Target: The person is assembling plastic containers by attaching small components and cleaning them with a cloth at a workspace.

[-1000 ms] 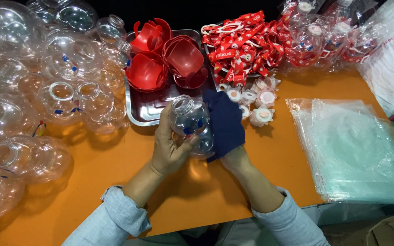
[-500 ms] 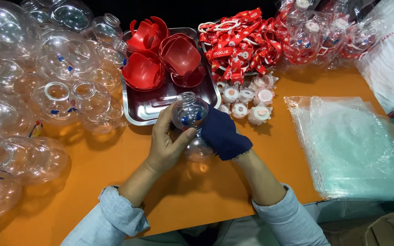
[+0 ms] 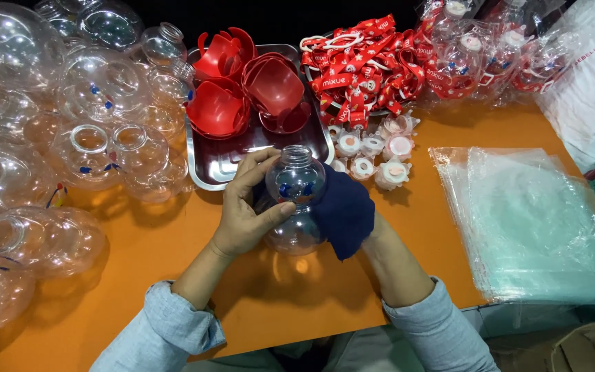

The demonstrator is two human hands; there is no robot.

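Near the middle of the orange table (image 3: pixel 173 275), the left hand (image 3: pixel 246 217) grips a clear round-bodied plastic bottle (image 3: pixel 296 200) while the right hand, wrapped in a dark blue cloth (image 3: pixel 344 210), presses its side, with many similar bottles (image 3: pixel 70 138) heaped left and sealed ones (image 3: pixel 476 55) far right.

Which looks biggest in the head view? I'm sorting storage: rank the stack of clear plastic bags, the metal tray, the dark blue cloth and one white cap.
1. stack of clear plastic bags
2. metal tray
3. dark blue cloth
4. white cap
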